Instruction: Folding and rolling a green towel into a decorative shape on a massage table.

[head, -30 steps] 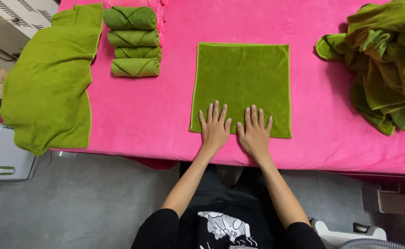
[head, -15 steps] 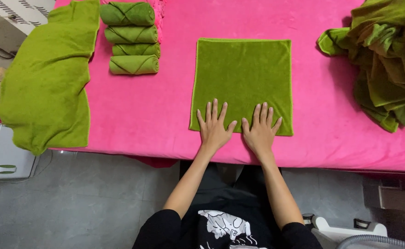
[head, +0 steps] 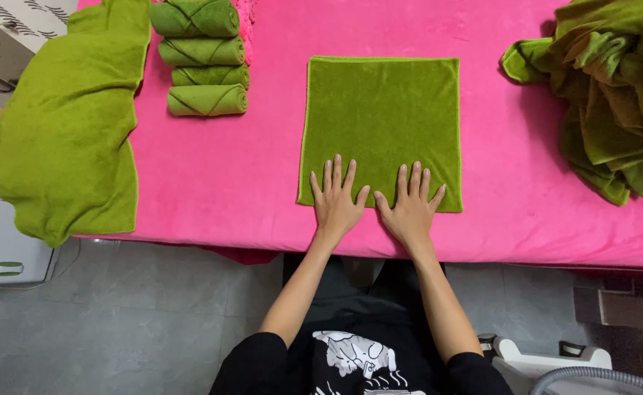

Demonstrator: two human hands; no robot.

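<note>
On the pink counter [head: 211, 175], a green cloth [head: 383, 121] lies flat and square, near the middle. Both hands rest on its near edge. The left hand [head: 336, 201] is open and flat, fingers spread, pressing on the near left part of the cloth. The right hand [head: 411, 206] is open and flat too, just beside it, on the near right part. The thumbs point at each other and sit close, but do not touch. Neither hand grips anything.

Compared with a second ago, very little has changed. The hands have stayed on the same near edge of the cloth, side by side, and the cloth has kept its flat square shape. The fingers look spread about the same.

Far on the left, four rolls [head: 203, 58] of green cloth lie in a row, one behind the other, touching. Left of them a big towel [head: 69, 124] hangs over the left edge of the counter. At the far right, a pile [head: 614, 95] of loose green cloths sits in a heap, well apart from the flat cloth.

No box or basket stands on the counter. Down on the floor at the left is a white box [head: 3, 252]; what is in it cannot be seen.
</note>
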